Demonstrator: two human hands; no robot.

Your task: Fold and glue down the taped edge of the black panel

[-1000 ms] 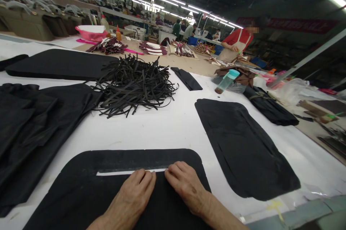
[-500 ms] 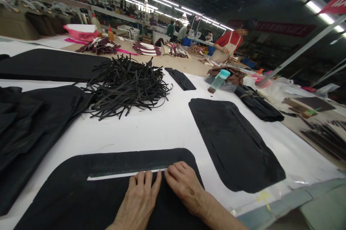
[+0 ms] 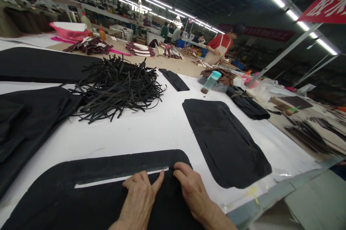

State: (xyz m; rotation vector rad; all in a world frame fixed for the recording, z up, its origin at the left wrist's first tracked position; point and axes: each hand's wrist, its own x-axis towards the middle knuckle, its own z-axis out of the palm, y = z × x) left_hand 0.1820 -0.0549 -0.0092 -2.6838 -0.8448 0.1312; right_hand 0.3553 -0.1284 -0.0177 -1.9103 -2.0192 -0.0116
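left grip [image 3: 140,192]: fingers apart, resting on the black panel [image 3: 67,206] beneath both | right grip [image 3: 191,188]: curled just past the white band [image 3: 102,181], pinching or not i can't tell | spaced, seemingly, to keep the panel flat | black strips [image 3: 121,87] heaped beyond left grip

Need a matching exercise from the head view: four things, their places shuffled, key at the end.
Things
1. Black round-cornered sheet with a long narrow white band
2. Tangled heap of thin black strips
3. See-through bottle with a turquoise lid
4. Pink bowl with something white in it

Places
A. Beside the crumpled brown material
B. Under the left hand and the right hand
C. Near the orange-tipped amber bottle
D. Just left of the small folded black piece

Pairs: 1-B, 2-D, 3-A, 4-C
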